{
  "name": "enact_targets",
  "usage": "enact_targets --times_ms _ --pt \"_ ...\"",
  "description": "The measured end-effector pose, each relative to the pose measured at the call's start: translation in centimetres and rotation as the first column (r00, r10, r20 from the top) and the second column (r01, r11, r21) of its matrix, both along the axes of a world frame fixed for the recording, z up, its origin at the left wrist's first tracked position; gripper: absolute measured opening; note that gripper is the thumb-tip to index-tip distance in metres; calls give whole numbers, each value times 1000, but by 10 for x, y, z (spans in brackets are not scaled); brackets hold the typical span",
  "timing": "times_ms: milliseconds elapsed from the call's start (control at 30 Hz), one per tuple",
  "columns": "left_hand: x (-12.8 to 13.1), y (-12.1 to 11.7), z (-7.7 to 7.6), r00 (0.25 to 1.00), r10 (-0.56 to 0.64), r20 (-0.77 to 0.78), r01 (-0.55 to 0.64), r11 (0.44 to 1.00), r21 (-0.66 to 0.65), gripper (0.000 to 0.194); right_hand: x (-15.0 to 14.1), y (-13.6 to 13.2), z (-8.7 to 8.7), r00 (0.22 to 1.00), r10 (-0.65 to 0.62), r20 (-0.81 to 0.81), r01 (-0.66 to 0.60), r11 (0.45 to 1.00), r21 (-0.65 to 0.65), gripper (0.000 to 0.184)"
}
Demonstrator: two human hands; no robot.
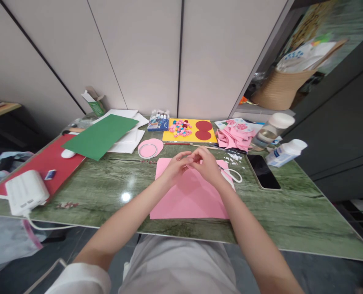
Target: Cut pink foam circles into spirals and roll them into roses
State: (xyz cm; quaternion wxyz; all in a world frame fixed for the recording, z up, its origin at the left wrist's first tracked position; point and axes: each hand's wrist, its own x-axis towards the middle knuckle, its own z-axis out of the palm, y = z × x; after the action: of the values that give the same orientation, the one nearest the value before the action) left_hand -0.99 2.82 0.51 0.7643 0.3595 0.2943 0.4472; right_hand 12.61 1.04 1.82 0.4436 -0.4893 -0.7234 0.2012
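Note:
My left hand [179, 165] and my right hand [204, 163] meet above a pink paper sheet [190, 200]. The fingertips of both are pinched together at one spot; whatever small piece they hold is hidden by the fingers. White-handled scissors [234, 175] lie on the sheet's right edge, beside my right wrist. Beyond my hands a yellow sheet [189, 138] bears a pile of small pink, blue and red folded pieces [180, 128] and two dark red paper circles [203, 130]. Left of that are a pink paper disc [157, 145] and a clear ring [148, 151].
Pink paper scraps [234, 138], a clear bottle [270, 132], a white bottle [285, 153] and a black phone [263, 171] stand or lie at right. Leftward are green paper [101, 136], red paper [65, 163], a white power bank [27, 192] and a blue box [158, 124].

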Motion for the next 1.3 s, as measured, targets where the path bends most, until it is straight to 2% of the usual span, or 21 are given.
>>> enact_targets --times_ms 300,533,833,1067,1300 --pt "-2 5 -2 1000 24 16 -25 1000 6 30 4 -1 4 997 83 10 -82 996 -16 6" --pt "-6 11 -8 1000 -3 -21 3 1000 -1 33 11 0 6 980 180 84 -177 983 -42 17" --pt "-2 3 1 1000 -8 -2 8 1000 -21 30 2 1 0 999 18 -41 -18 1000 5 9" --pt "0 0 1 1000 -1 -7 1 1000 -25 28 -1 0 0 999 9 -45 -9 1000 8 11" --pt "-3 6 -2 1000 21 18 -21 999 -40 29 4 -2 5 998 60 -5 -60 998 16 12"
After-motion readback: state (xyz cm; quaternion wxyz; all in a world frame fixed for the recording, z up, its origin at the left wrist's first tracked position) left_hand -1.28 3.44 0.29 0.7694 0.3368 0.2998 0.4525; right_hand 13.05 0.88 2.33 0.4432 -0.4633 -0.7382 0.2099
